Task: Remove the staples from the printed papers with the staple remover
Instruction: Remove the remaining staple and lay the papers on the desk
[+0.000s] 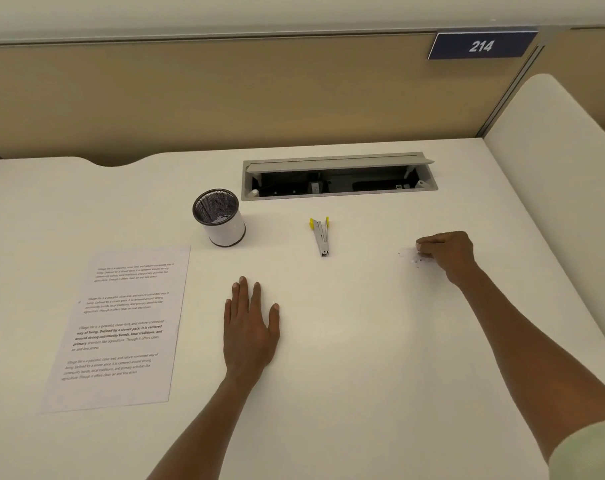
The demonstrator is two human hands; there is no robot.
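The printed papers (pixel 121 327) lie flat at the left of the white desk (pixel 346 358). A metal staple remover (pixel 321 236) with yellow tips lies by itself at the desk's middle, touched by neither hand. My left hand (pixel 251 327) rests flat on the desk, fingers straight, to the right of the papers. My right hand (pixel 448 252) is at the right, its fingers curled down onto a small scatter of loose staples (pixel 412 257). Whether it holds any of them I cannot tell.
A white cup with a black mesh liner (pixel 219 218) stands behind the papers. An open grey cable hatch (pixel 339 178) is set into the desk at the back. A tan partition with a "214" sign (pixel 481 46) closes the far side.
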